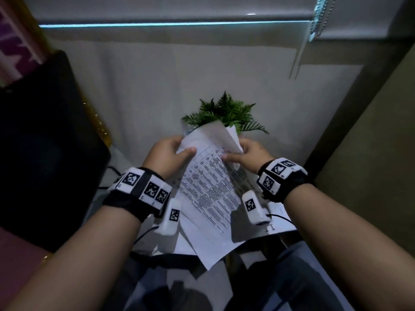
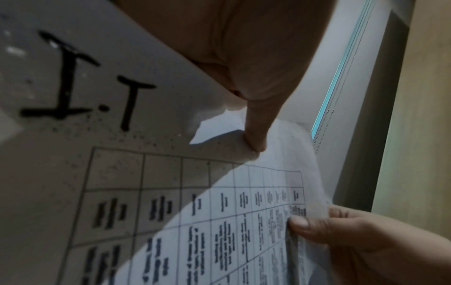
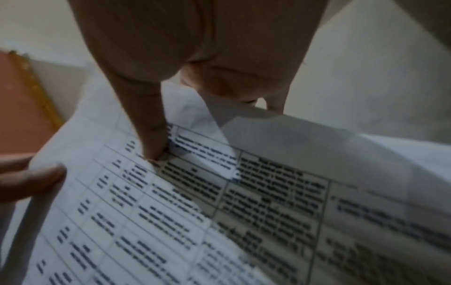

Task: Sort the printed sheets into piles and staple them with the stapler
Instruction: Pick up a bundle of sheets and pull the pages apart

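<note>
Printed sheets with a text table are held up in the air, slanting toward me. My left hand pinches their upper left edge, thumb on top. My right hand pinches the upper right edge, where the top corner of one sheet curls up. In the left wrist view the sheet bears a handwritten "I.T" above the table, and my left thumb presses on it. The right wrist view shows a lower printed sheet under the top one. No stapler is in view.
More white paper lies on the small table below the hands. A green fern plant stands just behind the sheets by the wall. A dark chair back rises at the left. My legs are under the table edge.
</note>
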Motion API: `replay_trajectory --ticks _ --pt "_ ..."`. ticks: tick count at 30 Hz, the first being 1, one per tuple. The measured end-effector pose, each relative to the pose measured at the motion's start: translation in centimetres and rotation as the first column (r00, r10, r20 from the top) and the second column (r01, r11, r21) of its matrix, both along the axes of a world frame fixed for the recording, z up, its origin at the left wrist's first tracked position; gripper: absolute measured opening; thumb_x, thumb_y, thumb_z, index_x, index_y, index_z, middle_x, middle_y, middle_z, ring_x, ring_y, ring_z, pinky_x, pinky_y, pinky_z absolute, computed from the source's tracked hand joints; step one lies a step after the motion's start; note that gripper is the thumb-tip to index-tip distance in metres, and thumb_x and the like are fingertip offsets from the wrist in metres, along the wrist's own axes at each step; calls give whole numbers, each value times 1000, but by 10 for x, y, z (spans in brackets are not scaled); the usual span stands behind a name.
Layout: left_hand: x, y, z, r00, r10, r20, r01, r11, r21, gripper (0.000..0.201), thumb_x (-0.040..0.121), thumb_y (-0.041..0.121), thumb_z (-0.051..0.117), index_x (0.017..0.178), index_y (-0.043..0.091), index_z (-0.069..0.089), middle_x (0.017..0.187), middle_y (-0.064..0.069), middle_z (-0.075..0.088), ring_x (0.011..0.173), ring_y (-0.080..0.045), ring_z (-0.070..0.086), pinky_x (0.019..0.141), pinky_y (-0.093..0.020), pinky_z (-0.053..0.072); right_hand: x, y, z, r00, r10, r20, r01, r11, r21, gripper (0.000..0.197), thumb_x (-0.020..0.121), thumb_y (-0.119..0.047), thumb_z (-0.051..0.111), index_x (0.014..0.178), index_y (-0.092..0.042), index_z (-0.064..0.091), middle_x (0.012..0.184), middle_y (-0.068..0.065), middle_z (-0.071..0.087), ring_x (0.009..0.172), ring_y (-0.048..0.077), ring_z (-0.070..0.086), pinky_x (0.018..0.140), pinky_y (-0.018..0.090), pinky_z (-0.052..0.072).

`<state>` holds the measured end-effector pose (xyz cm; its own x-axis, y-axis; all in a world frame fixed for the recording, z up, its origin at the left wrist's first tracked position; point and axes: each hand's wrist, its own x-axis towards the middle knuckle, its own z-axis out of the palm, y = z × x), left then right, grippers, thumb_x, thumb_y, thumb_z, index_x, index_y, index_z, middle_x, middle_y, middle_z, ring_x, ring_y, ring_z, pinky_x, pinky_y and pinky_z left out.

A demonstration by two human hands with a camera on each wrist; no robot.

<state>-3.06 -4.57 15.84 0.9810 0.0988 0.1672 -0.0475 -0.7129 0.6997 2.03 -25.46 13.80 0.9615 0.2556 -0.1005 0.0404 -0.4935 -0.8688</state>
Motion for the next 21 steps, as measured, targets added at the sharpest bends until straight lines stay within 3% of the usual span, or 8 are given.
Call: replay_trajectory --ticks 3,5,7,9,11,13,16,21 --pt "-2 18 -2 992 106 62 -106 994 -4 20 81 42 66 90 27 56 90 7 62 91 -20 60 75 -29 45 0 0 4 998 -35 46 31 997 67 16 80 -19 74 90 -22 62 85 -4 64 77 13 61 67 24 46" --pt "-4 35 -10 969 222 104 -214 973 -82 47 72 51 71 108 30 50 109 6 58 103 -18 55 90 -34 45 2 -4 7 996 -70 52 63 991 116 14 77 -22 76 83 -24 63 85 -1 67 79 19 64 74 31 51" --pt "-10 45 -16 964 264 33 -243 923 -298 74 68 50 76 126 24 39 127 2 49 113 -15 49 97 -34 40 0 -6 16 992 -113 48 100 973 209 14 77 -21 75 81 -23 62 81 -2 67 75 10 65 68 25 51" --pt "-17 43 -20 976 204 -76 -216 859 -465 68 78 38 73 130 17 36 129 0 49 114 -15 50 93 -29 42 -1 -8 22 980 -186 67 160 945 285 15 80 -21 72 73 -22 59 64 -11 63 53 -10 58 52 8 43" --pt "-19 37 -26 990 98 -104 -140 815 -562 43 88 22 63 125 10 44 125 -5 57 108 -16 57 83 -23 46 -1 -7 26 970 -229 75 195 928 316 18 85 -19 67 69 -23 59 48 -16 60 44 -14 53 49 7 39" --pt "-19 29 -27 992 110 -64 -127 814 -568 34 91 15 57 124 10 49 121 -8 61 106 -20 60 85 -27 49 -1 -6 25 974 -219 52 191 927 323 18 87 -19 64 70 -24 59 55 -16 64 51 -10 56 56 13 42" --pt "-11 26 -23 969 245 31 -182 792 -583 33 91 7 54 121 17 45 117 -5 60 109 -23 58 94 -34 46 -6 -3 28 980 -193 47 165 924 344 18 88 -18 65 76 -24 53 71 -12 60 56 -8 57 54 8 44" --pt "-8 20 -1 942 269 199 -110 810 -576 45 87 -8 47 125 12 33 106 7 56 101 -13 57 77 -8 45 -14 15 34 940 -293 174 179 859 480 29 89 -4 61 115 -12 53 102 -8 62 95 5 60 86 16 49"
